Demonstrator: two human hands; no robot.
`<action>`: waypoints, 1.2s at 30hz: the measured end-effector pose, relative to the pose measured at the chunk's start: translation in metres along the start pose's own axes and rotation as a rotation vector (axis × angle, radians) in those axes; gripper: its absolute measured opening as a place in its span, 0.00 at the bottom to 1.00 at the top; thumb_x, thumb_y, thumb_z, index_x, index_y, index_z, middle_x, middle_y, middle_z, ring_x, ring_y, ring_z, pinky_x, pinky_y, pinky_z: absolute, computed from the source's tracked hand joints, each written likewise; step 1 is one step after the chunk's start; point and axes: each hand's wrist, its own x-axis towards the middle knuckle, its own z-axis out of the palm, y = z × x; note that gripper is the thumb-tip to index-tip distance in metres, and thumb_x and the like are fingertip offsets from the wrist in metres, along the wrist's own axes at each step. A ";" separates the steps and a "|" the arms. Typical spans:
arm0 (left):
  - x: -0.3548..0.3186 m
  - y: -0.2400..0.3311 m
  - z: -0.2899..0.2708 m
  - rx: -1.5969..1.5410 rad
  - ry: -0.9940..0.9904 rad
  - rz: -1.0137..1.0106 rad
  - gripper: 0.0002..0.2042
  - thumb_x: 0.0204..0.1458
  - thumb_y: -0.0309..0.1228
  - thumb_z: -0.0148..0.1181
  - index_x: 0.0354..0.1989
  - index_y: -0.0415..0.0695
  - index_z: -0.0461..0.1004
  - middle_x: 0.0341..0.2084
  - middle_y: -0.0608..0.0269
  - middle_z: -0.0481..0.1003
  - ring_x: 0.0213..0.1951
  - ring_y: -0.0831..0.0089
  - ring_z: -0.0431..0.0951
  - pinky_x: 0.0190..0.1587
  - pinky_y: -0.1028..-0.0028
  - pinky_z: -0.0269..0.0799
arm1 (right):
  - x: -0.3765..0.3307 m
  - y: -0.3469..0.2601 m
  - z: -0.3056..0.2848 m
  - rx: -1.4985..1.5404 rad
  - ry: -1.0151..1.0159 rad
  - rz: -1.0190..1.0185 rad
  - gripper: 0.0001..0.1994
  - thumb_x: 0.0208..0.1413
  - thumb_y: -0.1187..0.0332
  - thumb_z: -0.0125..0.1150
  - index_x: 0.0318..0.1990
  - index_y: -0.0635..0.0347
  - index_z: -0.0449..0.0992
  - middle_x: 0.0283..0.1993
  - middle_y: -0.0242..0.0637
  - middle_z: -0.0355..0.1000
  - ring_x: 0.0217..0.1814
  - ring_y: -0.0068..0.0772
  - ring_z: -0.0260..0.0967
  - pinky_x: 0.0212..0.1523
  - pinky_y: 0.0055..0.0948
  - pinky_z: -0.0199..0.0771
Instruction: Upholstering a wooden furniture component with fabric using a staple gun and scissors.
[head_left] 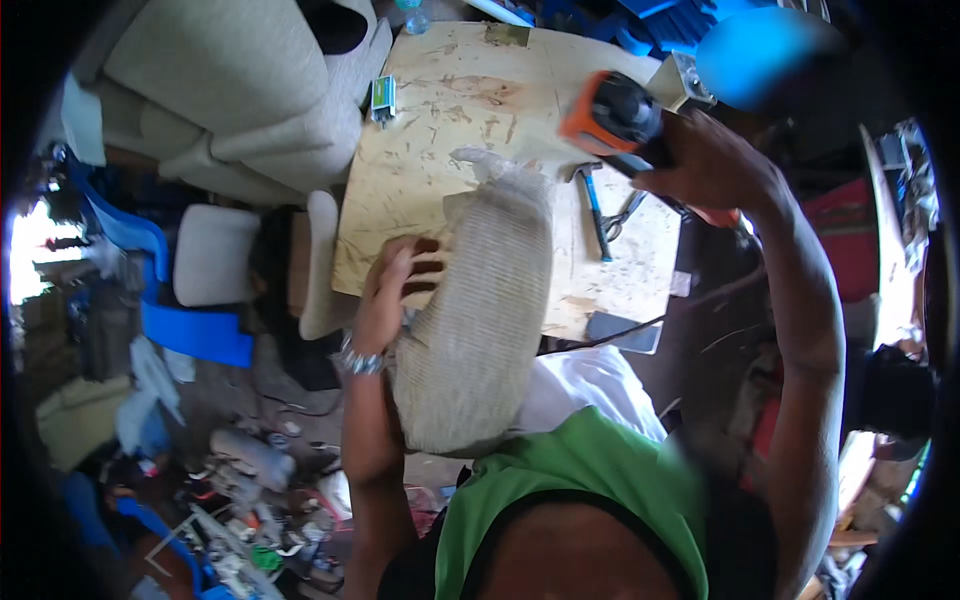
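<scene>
Beige cushion [480, 310] under left hand [395, 285]

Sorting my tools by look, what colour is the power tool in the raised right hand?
Orange and black power tool, clearest in the head view.

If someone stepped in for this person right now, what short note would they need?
Left hand: pressing flat on the side of the beige fabric-covered cushion piece, steadying it on the plywood tabletop.
Right hand: raised, gripping the orange and black power tool above the table.
Hammer and pliers lie beside the piece.
Done: fabric wrapped over the piece.
Left: cannot tell how much fastening remains.
</scene>
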 end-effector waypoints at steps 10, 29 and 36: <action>-0.068 0.030 0.034 1.051 0.334 0.094 0.25 0.62 0.44 0.48 0.59 0.36 0.63 0.48 0.47 0.74 0.50 0.59 0.74 0.52 0.64 0.67 | -0.120 0.211 0.187 0.231 -0.276 0.415 0.23 0.42 0.72 0.65 0.51 0.57 0.74 0.35 0.51 0.76 0.39 0.51 0.76 0.39 0.46 0.75; -0.025 0.013 -0.045 0.920 0.599 -0.051 0.29 0.63 0.52 0.46 0.51 0.34 0.73 0.45 0.47 0.77 0.48 0.60 0.75 0.51 0.67 0.67 | -0.061 0.233 0.394 0.201 0.226 0.875 0.32 0.55 0.66 0.60 0.68 0.44 0.56 0.53 0.45 0.71 0.57 0.50 0.67 0.54 0.55 0.63; -0.051 0.019 -0.006 0.889 0.452 0.082 0.27 0.64 0.49 0.47 0.53 0.34 0.70 0.45 0.49 0.76 0.46 0.64 0.74 0.51 0.68 0.67 | -0.055 0.242 0.468 0.687 0.140 0.853 0.34 0.56 0.64 0.56 0.71 0.48 0.51 0.62 0.55 0.65 0.61 0.61 0.64 0.56 0.51 0.68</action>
